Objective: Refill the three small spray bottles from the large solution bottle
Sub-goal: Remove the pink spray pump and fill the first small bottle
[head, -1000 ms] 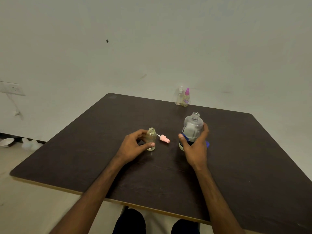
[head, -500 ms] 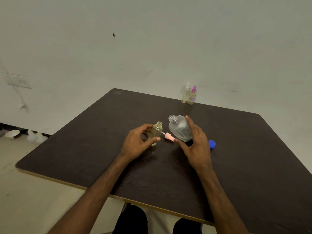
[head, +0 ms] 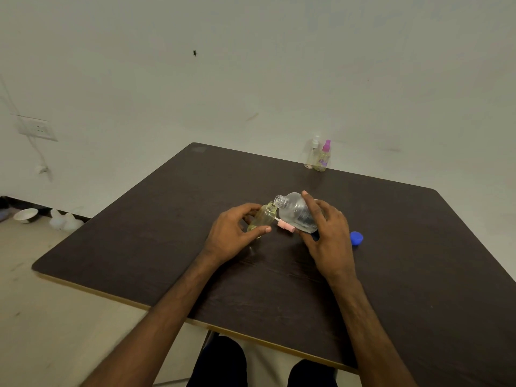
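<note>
While right hand (head: pixel 327 236) grips, large bottle (head: pixel 296 214) leans, mouth toward spray bottle (head: pixel 264 217).

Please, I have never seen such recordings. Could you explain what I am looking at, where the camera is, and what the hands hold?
No machine here: these are a person's two bare hands. Every picture comes from one wide camera worn on the head, looking forward and down, so the arms enter from below. The left hand holds a small bottle, open and tilted, with yellowish liquid. The right hand holds the large solution bottle tipped, its open mouth at the small bottle's mouth. On the dark table lie a pink spray head and a blue cap. At the far edge stand a white-topped spray bottle and a pink-topped spray bottle.
</note>
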`<state>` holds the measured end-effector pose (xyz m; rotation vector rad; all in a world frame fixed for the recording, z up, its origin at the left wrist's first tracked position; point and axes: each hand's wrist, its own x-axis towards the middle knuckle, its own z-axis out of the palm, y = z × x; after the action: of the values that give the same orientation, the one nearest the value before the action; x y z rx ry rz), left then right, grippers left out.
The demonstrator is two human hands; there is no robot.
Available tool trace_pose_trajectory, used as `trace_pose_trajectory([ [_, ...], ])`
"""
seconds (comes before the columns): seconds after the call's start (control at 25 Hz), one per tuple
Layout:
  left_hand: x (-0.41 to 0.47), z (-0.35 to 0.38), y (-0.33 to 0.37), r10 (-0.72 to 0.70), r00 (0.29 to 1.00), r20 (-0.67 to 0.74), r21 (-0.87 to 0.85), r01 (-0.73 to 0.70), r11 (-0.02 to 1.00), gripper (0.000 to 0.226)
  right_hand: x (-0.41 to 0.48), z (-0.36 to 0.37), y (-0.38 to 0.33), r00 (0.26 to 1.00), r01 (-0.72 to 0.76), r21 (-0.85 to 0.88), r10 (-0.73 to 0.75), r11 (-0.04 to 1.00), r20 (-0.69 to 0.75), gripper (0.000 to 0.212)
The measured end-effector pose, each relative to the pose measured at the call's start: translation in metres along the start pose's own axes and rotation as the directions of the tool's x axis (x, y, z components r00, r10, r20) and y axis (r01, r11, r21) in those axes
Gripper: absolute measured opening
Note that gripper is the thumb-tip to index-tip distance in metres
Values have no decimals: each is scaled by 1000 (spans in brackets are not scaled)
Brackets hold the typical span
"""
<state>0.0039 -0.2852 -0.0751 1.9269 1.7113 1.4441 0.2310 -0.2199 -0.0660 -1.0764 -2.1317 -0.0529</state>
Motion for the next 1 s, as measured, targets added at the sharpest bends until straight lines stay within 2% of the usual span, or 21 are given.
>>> trace_pose_trajectory([
  [1.0, 2, 2, -7, -45, 999, 20, 15, 45, 999, 54, 3, -5, -3, 997, 28, -134, -37, 991, -70, 89],
])
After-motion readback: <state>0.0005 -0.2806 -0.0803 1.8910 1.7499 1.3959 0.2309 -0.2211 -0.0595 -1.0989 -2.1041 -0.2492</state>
